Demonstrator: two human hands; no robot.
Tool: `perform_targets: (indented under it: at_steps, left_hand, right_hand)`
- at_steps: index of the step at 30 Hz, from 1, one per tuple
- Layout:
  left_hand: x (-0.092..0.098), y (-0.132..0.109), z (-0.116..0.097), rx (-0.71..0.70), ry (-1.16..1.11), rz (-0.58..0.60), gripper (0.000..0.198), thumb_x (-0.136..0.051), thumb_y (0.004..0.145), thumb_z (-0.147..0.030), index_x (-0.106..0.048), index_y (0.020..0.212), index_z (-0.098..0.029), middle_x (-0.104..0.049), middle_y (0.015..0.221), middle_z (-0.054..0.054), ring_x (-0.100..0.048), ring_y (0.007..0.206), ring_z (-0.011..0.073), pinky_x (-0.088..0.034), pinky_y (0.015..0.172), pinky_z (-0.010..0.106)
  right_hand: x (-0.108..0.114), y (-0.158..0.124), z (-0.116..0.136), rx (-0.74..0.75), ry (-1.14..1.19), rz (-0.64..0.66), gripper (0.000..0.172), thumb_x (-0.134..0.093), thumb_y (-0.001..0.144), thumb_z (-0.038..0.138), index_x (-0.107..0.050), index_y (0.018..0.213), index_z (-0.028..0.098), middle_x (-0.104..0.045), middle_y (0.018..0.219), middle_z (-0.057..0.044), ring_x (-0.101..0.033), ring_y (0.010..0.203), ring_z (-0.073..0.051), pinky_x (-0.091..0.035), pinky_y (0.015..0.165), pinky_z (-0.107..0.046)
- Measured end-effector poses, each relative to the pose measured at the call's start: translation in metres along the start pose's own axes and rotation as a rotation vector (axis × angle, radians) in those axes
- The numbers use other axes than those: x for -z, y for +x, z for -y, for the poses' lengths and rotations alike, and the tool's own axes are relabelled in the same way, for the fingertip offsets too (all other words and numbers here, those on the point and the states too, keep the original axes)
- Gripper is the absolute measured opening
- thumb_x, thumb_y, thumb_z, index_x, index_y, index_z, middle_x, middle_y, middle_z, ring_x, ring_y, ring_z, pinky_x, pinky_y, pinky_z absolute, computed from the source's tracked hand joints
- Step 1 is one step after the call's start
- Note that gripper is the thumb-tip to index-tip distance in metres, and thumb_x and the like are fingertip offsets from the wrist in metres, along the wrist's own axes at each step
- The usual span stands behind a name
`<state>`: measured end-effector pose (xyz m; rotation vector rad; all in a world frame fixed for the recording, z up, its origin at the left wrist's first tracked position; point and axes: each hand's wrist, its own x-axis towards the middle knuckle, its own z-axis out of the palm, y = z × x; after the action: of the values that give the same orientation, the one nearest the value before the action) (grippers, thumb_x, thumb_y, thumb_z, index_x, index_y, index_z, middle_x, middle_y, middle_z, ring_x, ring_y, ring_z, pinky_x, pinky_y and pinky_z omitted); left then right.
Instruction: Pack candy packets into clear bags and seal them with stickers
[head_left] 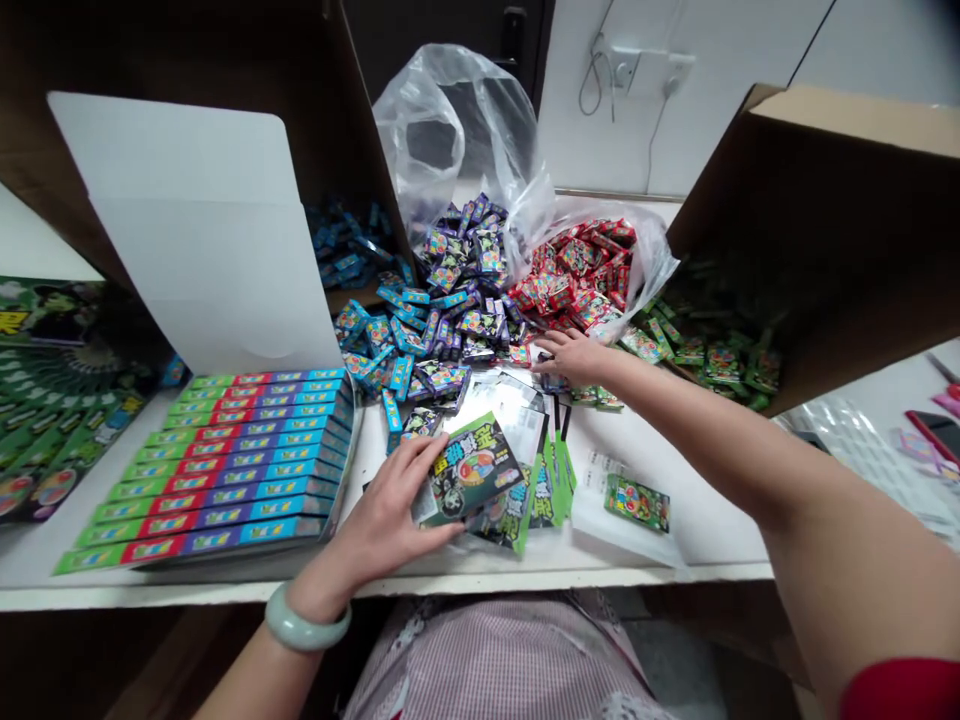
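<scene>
My left hand point(390, 510) grips a flat dark-green printed pouch point(476, 470) by its left side, thumb below and fingers along the upper edge. Beneath it, more green-and-black printed pouches point(551, 480) lie fanned out on the table. My right hand point(574, 357) reaches to the front of the heap, fingers stretched out and apart from the thumb. Just off its fingertips lies a small red box point(519, 354). Small purple boxes point(480, 322) and small blue boxes point(405, 335) are piled to its left, and small red packs point(577, 265) lie behind it.
A white display box point(217, 250) with rows of coloured packs stands at left. Clear plastic bags point(465, 110) sit behind the heap. A large carton point(832, 230) at right holds small green packs point(724, 360). One green pack point(637, 502) rests on a white bag near the table edge.
</scene>
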<state>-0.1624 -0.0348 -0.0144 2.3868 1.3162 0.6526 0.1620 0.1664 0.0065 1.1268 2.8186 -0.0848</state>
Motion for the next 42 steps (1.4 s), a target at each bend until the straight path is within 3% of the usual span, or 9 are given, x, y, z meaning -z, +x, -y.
perform_targets:
  at_steps: [6, 10, 14, 17, 23, 29, 33, 38, 42]
  left_hand:
    - [-0.003, -0.001, 0.009, 0.059, -0.028, -0.006, 0.091, -0.073, 0.076, -0.041, -0.022, 0.150, -0.029, -0.040, 0.140, 0.013, -0.045, 0.128, 0.0358, -0.042, 0.107, 0.055]
    - [0.001, 0.003, 0.011, 0.056, -0.045, -0.048, 0.089, -0.072, 0.076, -0.043, -0.024, 0.149, -0.027, -0.041, 0.139, 0.013, -0.046, 0.128, 0.0344, -0.043, 0.107, 0.052]
    - [0.001, 0.005, 0.009, 0.064, -0.009, -0.083, 0.089, -0.073, 0.076, -0.042, -0.024, 0.149, -0.027, -0.042, 0.138, 0.013, -0.047, 0.126, 0.0341, -0.045, 0.105, 0.052]
    - [-0.002, 0.006, 0.005, 0.043, 0.042, -0.094, 0.092, -0.075, 0.074, -0.039, -0.024, 0.150, -0.026, -0.044, 0.137, 0.014, -0.047, 0.125, 0.0352, -0.044, 0.105, 0.053]
    - [-0.006, 0.010, -0.008, -0.064, 0.070, -0.108, 0.096, -0.076, 0.072, -0.036, -0.023, 0.150, -0.022, -0.044, 0.135, 0.016, -0.046, 0.124, 0.0350, -0.042, 0.106, 0.053]
    - [-0.003, 0.009, -0.012, -0.081, 0.083, -0.148, 0.094, -0.075, 0.073, -0.038, -0.024, 0.150, -0.021, -0.045, 0.135, 0.016, -0.045, 0.124, 0.0358, -0.040, 0.106, 0.054]
    - [-0.002, 0.007, -0.011, -0.101, 0.104, -0.125, 0.095, -0.075, 0.073, -0.039, -0.022, 0.150, -0.021, -0.044, 0.134, 0.016, -0.045, 0.124, 0.0348, -0.041, 0.105, 0.053]
    - [-0.006, 0.007, -0.014, -0.112, 0.058, -0.068, 0.096, -0.075, 0.074, -0.039, -0.020, 0.151, -0.022, -0.043, 0.136, 0.016, -0.043, 0.126, 0.0351, -0.039, 0.107, 0.054]
    - [-0.011, 0.009, -0.019, -0.078, -0.065, -0.064, 0.101, -0.079, 0.069, -0.039, -0.022, 0.151, -0.024, -0.043, 0.136, 0.015, -0.043, 0.127, 0.0354, -0.038, 0.108, 0.056]
  right_hand:
    - [0.018, 0.016, -0.016, 0.084, 0.000, 0.055, 0.026, -0.079, 0.060, 0.007, -0.069, 0.080, 0.020, -0.066, 0.111, -0.008, -0.054, 0.111, -0.029, -0.042, 0.093, -0.041]
    - [0.033, -0.003, -0.022, -0.123, 0.413, -0.165, 0.017, -0.073, 0.075, 0.028, -0.062, 0.086, 0.021, -0.063, 0.079, -0.001, -0.058, 0.077, -0.018, -0.047, 0.074, -0.034]
    - [0.032, -0.038, 0.017, -0.324, 1.108, -0.385, 0.035, -0.067, 0.077, 0.042, -0.055, 0.102, 0.021, -0.060, 0.081, 0.000, -0.054, 0.064, -0.013, -0.047, 0.057, -0.028]
    - [0.031, -0.065, 0.062, -0.337, 1.322, -0.469, 0.055, -0.069, 0.076, 0.039, -0.047, 0.125, 0.026, -0.060, 0.089, -0.001, -0.057, 0.072, -0.014, -0.049, 0.056, -0.027]
    - [0.026, -0.093, 0.120, -0.345, 1.239, -0.486, 0.053, -0.065, 0.080, 0.030, -0.045, 0.130, 0.030, -0.058, 0.101, -0.003, -0.061, 0.072, -0.014, -0.055, 0.061, -0.030]
    - [0.025, -0.105, 0.128, -0.312, 1.087, -0.139, 0.039, -0.059, 0.085, 0.032, -0.057, 0.123, 0.026, -0.061, 0.088, -0.002, -0.058, 0.061, -0.013, -0.053, 0.054, -0.028]
    - [0.030, -0.104, 0.127, -0.370, 1.103, -0.287, 0.043, -0.060, 0.084, 0.035, -0.054, 0.125, 0.023, -0.060, 0.086, -0.002, -0.058, 0.065, -0.014, -0.052, 0.055, -0.028]
    - [0.030, -0.096, 0.129, -0.347, 0.977, -0.223, 0.036, -0.061, 0.084, 0.036, -0.060, 0.117, 0.023, -0.059, 0.076, 0.001, -0.054, 0.059, -0.013, -0.045, 0.052, -0.026]
    - [0.023, -0.088, 0.134, -0.416, 1.011, -0.452, 0.040, -0.062, 0.083, 0.039, -0.052, 0.118, 0.022, -0.057, 0.081, 0.000, -0.053, 0.060, -0.012, -0.043, 0.052, -0.026]
